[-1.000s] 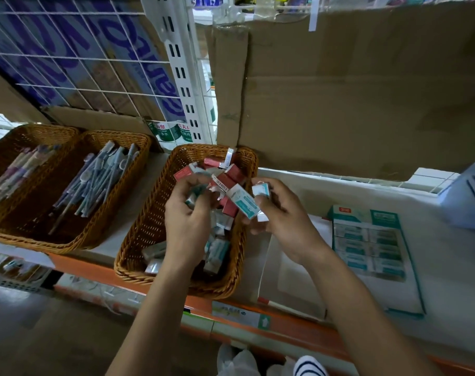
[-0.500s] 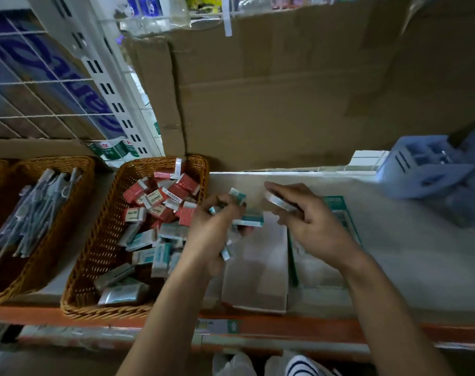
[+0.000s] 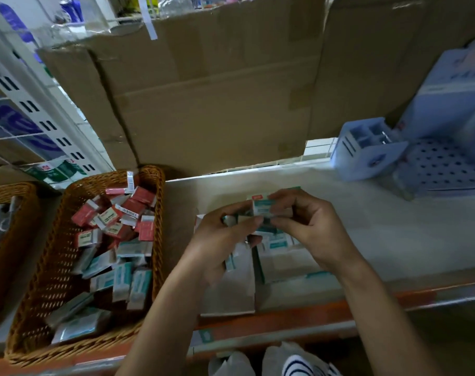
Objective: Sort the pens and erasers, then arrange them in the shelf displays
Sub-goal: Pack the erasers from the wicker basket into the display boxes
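left basket (image 3: 12,189): cut by left edge | display box (image 3: 282,264): partly covered

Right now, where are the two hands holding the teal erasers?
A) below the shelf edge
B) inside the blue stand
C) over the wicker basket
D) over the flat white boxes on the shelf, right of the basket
D: the left hand and right hand both grip teal erasers above the white boxes, to the right of the wicker basket and apart from the blue stand.
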Available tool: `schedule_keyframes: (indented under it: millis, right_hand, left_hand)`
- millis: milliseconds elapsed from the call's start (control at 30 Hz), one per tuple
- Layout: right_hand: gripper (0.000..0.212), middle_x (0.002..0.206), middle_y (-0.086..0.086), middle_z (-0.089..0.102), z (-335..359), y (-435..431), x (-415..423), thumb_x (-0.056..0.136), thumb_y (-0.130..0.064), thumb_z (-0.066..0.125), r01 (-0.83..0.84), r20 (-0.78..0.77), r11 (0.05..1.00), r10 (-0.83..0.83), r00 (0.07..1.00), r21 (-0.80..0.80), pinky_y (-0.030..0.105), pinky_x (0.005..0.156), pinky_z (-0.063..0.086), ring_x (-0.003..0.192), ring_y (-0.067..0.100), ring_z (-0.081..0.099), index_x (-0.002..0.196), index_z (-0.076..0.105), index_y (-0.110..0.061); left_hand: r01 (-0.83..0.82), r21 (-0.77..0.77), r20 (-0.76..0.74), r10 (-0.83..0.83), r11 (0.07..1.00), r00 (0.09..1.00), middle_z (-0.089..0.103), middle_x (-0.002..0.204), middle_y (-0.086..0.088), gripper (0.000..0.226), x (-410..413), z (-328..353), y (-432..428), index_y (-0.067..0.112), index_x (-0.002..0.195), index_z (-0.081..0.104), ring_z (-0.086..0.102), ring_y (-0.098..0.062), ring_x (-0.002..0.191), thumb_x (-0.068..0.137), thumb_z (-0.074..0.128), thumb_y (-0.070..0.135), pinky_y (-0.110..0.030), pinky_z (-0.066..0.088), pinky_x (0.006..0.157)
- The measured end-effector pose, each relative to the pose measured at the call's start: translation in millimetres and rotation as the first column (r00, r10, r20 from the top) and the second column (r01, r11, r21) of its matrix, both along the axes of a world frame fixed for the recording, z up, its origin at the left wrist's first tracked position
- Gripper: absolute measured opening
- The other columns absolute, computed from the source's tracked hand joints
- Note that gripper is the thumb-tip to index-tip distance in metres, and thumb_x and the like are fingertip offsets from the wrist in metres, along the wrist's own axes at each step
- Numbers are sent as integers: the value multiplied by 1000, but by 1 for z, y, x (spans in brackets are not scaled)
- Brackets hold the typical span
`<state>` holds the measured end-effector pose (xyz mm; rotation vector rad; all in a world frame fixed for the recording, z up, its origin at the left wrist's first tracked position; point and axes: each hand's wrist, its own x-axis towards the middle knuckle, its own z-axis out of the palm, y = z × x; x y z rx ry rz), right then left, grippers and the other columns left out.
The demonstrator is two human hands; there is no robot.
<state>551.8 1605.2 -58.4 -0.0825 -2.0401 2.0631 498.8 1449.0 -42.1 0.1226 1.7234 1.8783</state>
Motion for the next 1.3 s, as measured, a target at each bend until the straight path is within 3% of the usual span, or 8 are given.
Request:
schedule_keyframes:
  millis: [267,400,600,667,733,867,1067,1300]
  right_hand:
    - [37,101,2,67,-3,5,2,77,7,69,121,81,990,-126,989,67,23,72,56,91,13,69,101,58,-19]
    - [12,84,4,69,-6,-2,-1,86,-9,65,257,237,966,-242,941,-33,19,57,51,69,8,68,94,60,-17]
    - [23,93,2,69,-3,-7,-6,87,-8,63,235,159,963,-214,964,-133,19,65,52,85,12,68,101,64,-26]
    - [34,88,-7,67,-2,0,-6,83,-5,68,226,102,973,-220,970,-51,24,68,55,85,15,68,102,64,-33]
    - [40,84,-12,63,-4,9,-3,78,-10,74,168,102,965,-192,976,202,23,71,55,82,13,67,104,59,-36]
    - [34,97,-12,61,-12,12,5,77,-17,74,-116,243,727,-72,967,677,13,77,46,91,8,60,106,61,-28]
    - [35,122,-2,51,-33,0,14,81,-15,66,-286,319,471,10,948,834,27,94,36,119,16,39,115,59,-20]
    - [32,115,-4,50,-36,-2,15,80,-24,70,-274,295,474,31,955,837,25,90,35,116,14,38,111,62,-24]
  left_hand:
    - [-20,-84,-1,20,996,1000,70,101,-5,16,-1,-7,7,7,98,68,70,-16,85,82,67,5,-21,53,64]
    - [-102,-66,-71,97,993,993,67,100,1,15,2,-6,13,13,82,67,67,-16,87,79,70,-2,-24,56,65]
    - [-51,-198,-286,-8,979,958,62,90,21,23,5,-7,15,26,78,70,61,13,82,75,76,4,-12,52,65]
    - [-55,-201,-258,1,978,966,62,92,21,19,4,-11,12,24,84,70,63,5,85,77,74,6,-17,55,69]
    - [-101,-161,-193,69,982,979,64,99,13,16,0,-15,8,21,86,69,65,-8,90,79,72,6,-22,57,70]
    - [-199,-162,-136,178,967,974,64,109,2,15,-7,-24,5,16,87,69,65,-18,93,81,69,3,-22,55,66]
    - [-213,-151,-126,195,965,973,64,109,-2,12,-8,-27,5,11,89,68,66,-18,92,81,69,1,-23,55,66]
    - [-234,-55,0,234,971,972,63,112,-8,10,-5,-28,8,7,83,67,65,-24,99,82,67,-3,-27,57,71]
